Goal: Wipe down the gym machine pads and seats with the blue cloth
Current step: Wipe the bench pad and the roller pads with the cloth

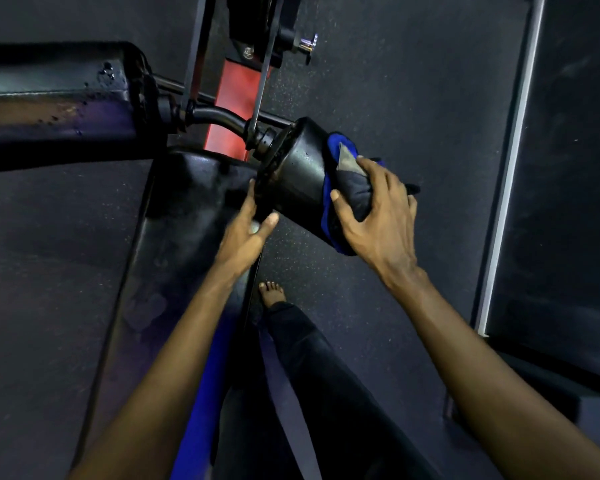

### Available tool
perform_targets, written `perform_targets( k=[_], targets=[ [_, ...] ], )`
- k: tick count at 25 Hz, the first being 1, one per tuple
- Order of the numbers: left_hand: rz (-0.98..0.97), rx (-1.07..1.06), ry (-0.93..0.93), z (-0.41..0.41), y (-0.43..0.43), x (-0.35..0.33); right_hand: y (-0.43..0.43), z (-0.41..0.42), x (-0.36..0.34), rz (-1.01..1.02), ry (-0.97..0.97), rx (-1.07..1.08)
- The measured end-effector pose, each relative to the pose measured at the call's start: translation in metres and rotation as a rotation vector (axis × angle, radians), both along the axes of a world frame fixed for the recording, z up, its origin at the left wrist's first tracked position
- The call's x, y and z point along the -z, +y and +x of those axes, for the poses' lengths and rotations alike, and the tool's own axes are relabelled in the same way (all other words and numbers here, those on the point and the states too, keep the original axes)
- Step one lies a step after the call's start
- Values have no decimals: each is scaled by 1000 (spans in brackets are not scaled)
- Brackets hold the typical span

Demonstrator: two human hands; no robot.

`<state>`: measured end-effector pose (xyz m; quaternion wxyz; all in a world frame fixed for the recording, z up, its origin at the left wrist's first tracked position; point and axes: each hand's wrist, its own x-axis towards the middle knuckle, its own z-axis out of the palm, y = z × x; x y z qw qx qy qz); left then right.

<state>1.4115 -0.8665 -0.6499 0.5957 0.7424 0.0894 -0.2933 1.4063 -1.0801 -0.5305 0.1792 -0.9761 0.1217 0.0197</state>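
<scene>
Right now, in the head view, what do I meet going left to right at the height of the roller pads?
Long roller pad → red upright → short roller pad → blue cloth wrapped on that pad → right hand gripping the cloth → pale strip on the far right.

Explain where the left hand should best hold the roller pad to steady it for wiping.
Probably the inner end of the roller pad, beside the axle, from below: it is a cylinder, easy to cup, and the right hand with the blue cloth covers the outer end.
</scene>
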Motion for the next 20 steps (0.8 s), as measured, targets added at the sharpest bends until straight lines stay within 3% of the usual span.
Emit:
perform_targets(
  k=[4, 7, 10, 16, 20],
  targets=[
    [-50, -136, -96, 0, -9, -4, 35, 17, 5, -42, -23, 11],
    [44, -147, -145, 3, -9, -19, 44, 21, 2, -28, -23, -55],
    [45, -126, -194, 8, 0, -28, 27, 23, -6, 27, -25, 14],
    [-96, 18, -40, 15, 12, -5, 12, 13, -3, 38, -9, 147],
    [-81, -99, -94, 10, 4, -1, 50, 14, 2, -30, -19, 147]
  ],
)
